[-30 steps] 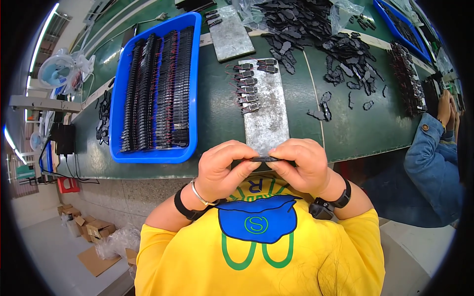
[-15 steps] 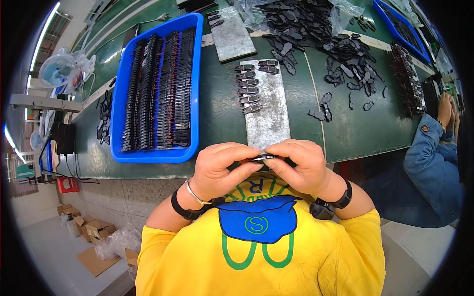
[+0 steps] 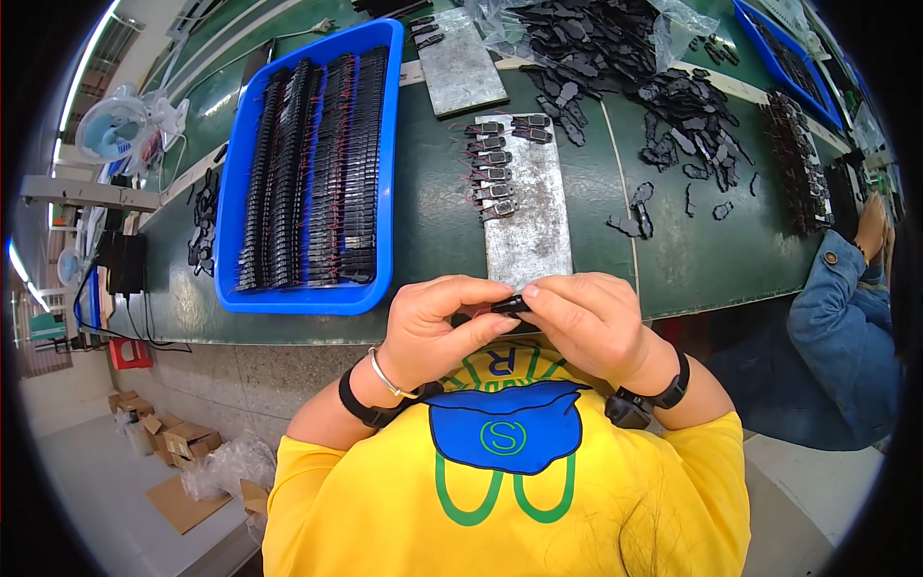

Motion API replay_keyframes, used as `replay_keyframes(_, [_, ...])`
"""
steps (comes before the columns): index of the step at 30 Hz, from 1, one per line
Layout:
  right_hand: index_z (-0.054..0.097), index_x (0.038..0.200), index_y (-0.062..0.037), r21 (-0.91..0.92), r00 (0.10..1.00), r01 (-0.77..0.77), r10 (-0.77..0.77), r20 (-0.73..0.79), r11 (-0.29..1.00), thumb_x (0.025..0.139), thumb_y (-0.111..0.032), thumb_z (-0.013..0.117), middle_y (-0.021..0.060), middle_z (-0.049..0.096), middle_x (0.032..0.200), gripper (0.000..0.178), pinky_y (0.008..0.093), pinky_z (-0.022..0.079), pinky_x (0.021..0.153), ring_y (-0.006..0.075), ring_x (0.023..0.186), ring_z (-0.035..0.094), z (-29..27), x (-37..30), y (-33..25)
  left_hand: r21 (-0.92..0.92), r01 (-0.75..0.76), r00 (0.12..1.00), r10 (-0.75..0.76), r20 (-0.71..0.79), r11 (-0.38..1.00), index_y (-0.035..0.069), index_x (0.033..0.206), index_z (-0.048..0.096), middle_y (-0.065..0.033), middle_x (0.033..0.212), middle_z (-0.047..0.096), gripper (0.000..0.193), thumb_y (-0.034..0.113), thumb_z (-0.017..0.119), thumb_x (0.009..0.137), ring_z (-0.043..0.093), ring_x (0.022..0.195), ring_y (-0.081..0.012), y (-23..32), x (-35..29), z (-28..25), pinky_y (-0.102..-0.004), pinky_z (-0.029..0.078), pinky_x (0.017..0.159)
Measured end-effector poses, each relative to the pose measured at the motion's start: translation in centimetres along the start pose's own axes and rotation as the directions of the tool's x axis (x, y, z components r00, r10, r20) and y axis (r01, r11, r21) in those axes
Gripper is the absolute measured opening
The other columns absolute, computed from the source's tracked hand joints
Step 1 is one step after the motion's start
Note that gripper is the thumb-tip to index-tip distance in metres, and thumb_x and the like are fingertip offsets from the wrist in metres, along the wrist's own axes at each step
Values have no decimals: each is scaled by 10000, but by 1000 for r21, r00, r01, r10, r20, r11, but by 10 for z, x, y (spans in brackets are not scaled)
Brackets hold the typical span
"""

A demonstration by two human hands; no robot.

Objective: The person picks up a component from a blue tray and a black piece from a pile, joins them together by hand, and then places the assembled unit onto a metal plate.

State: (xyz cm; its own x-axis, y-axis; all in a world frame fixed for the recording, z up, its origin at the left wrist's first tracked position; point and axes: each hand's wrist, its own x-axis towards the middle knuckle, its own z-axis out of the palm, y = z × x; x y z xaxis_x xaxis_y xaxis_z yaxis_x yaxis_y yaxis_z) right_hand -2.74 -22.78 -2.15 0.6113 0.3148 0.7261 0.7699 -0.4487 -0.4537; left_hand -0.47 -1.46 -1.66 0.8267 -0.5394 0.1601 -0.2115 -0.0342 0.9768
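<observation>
Two hands, left hand (image 3: pixel 433 322) and right hand (image 3: pixel 586 322), pinch one small black part (image 3: pixel 508 306) at the tabletop (image 3: pixel 433 221) edge; grip looks tight. A slip could drop it floorward.

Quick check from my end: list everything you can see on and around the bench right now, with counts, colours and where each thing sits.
Small part: one, black, pinched between both hands at the bench's near edge.
Metal plate: one, grey, centre of bench, a column of small black parts on its far half.
Second metal plate: one, grey, further back.
Blue tray: one, left of centre, filled with rows of black parts.
Loose black parts: a heap, too many to count, far right on clear plastic.
Bench: one, green.
Cardboard boxes: several, brown, on the floor at left.
Co-worker's sleeve: blue denim, right edge.
Left hand: fingers closed on the part.
Right hand: likewise.
</observation>
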Motion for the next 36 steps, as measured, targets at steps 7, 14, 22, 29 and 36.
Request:
replay_keyframes(7, [636, 965, 17, 40, 1000, -9, 9, -9, 999, 656, 4, 769, 135, 663, 835, 337, 302, 528, 554, 250, 668, 659, 0, -1, 0, -243, 47, 999, -46, 8, 969, -68, 1069, 634, -152, 980, 674, 281, -51, 695, 796, 687, 865, -201, -2, -2, 3, -268, 563, 759])
replay_keyframes(14, [626, 972, 26, 40, 1000, -5, 6, -11, 999, 647, -1, 779, 143, 662, 836, 360, 303, 527, 552, 253, 668, 660, 2, -3, -1, -310, 103, 994, -107, 2, 945, -58, 1071, 637, -153, 969, 672, 261, -66, 669, 812, 687, 861, -212, -1, -5, 5, -282, 568, 776])
replay_keyframes(22, [614, 972, 35, -27, 997, 68, -67, 25, 997, 655, -6, 784, 138, 653, 809, 362, 302, 526, 550, 248, 653, 656, 2, -3, 0, -38, -24, 998, 22, -60, 999, -51, 1036, 645, -146, 958, 668, 199, -74, 626, 839, 687, 797, -185, -8, -9, 8, -255, 560, 713])
replay_keyframes(29, [620, 976, 31, 225, 981, -190, 177, 78, 956, 695, -14, 773, 129, 658, 806, 323, 281, 514, 564, 232, 640, 654, 0, -2, -4, 303, -154, 977, 191, -96, 940, 11, 956, 670, -113, 855, 689, 184, -9, 702, 777, 684, 743, -214, 3, -8, 10, -272, 535, 650])
replay_keyframes(36, [632, 993, 24, 484, 877, -479, 423, 227, 732, 744, -43, 755, 116, 663, 775, 286, 277, 497, 565, 217, 635, 657, 0, -2, -6, 374, -274, 941, 328, -88, 886, 33, 939, 681, -100, 853, 698, 203, 14, 736, 744, 687, 754, -243, -2, -5, 8, -295, 538, 656])
